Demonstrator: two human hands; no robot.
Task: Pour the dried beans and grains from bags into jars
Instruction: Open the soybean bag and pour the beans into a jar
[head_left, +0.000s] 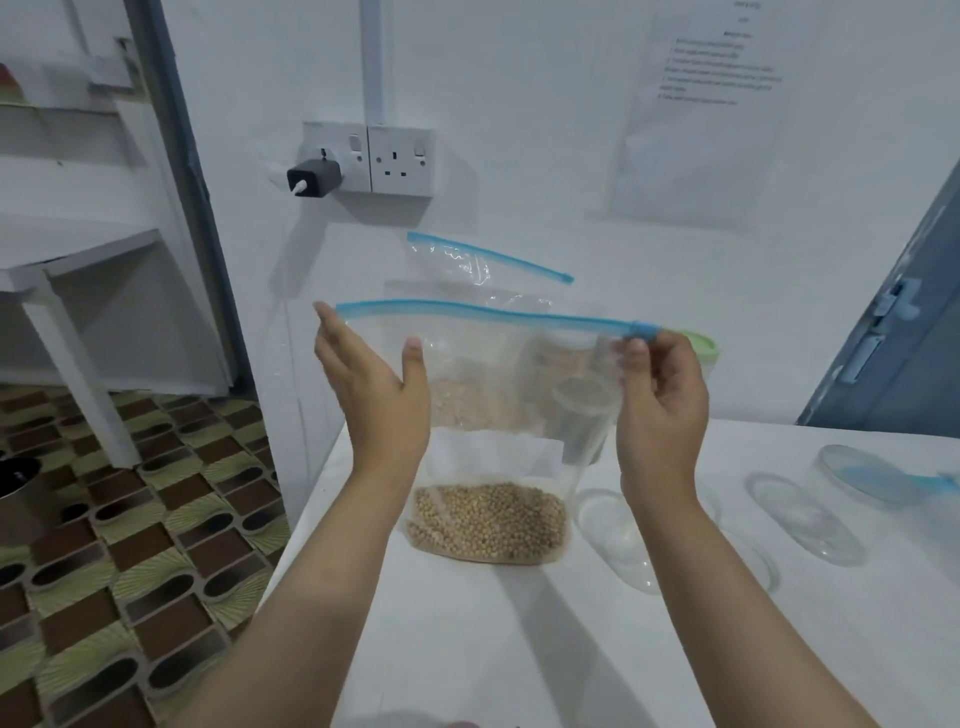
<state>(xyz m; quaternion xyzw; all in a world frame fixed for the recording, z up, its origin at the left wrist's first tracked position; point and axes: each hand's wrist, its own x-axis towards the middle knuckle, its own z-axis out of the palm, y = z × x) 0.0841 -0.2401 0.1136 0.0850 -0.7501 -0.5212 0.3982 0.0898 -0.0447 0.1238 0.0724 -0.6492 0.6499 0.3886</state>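
Observation:
I hold a clear zip bag of round tan beans (488, 519) upright over the white table (467, 649). Its blue zip strip (483, 310) runs level between my hands. My right hand (660, 400) pinches the blue slider at the strip's right end. My left hand (374, 384) is flat with fingers apart, pressed against the bag's left side. Behind stands a second bag (478, 270) with pale grain, leaning at the wall. Through the held bag I see a tall clear jar (582, 415) and a green-lidded jar (701, 348).
Clear lidless jars lie on their sides at the right (805, 519), one by a blue lid (878, 483). A double wall socket with a black charger (363, 161) is above. The table's left edge drops to a patterned floor (130, 545). A white shelf unit (78, 291) stands left.

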